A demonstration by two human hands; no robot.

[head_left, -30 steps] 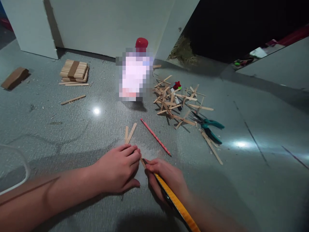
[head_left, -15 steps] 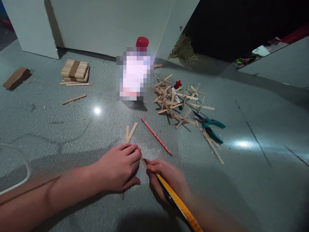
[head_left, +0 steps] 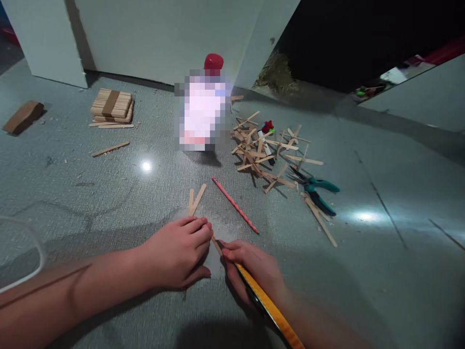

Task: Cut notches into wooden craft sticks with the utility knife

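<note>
My left hand (head_left: 185, 251) presses down on wooden craft sticks (head_left: 198, 198), fingers together over them. Two stick ends fan out beyond the fingers, and one end (head_left: 216, 244) comes out on the right side. In my right hand (head_left: 250, 266) is a yellow and black utility knife (head_left: 278, 317), its dark blade at that right-hand stick end. Whether the blade has cut into the wood is too small to tell. A reddish pencil (head_left: 235, 205) lies just past both hands.
Banded craft sticks (head_left: 111, 104) lie at the back left near a brown block (head_left: 23, 117). A blurred bottle with a red cap (head_left: 213, 63) stands in the middle. Crossed sticks (head_left: 254, 155) and teal-handled pliers (head_left: 316, 189) lie to the right. A white cable (head_left: 41, 252) curves at left.
Almost nothing differs. Both hands, the knife and the sticks hold the same places, apart from a very slight shift of the whole view.
</note>
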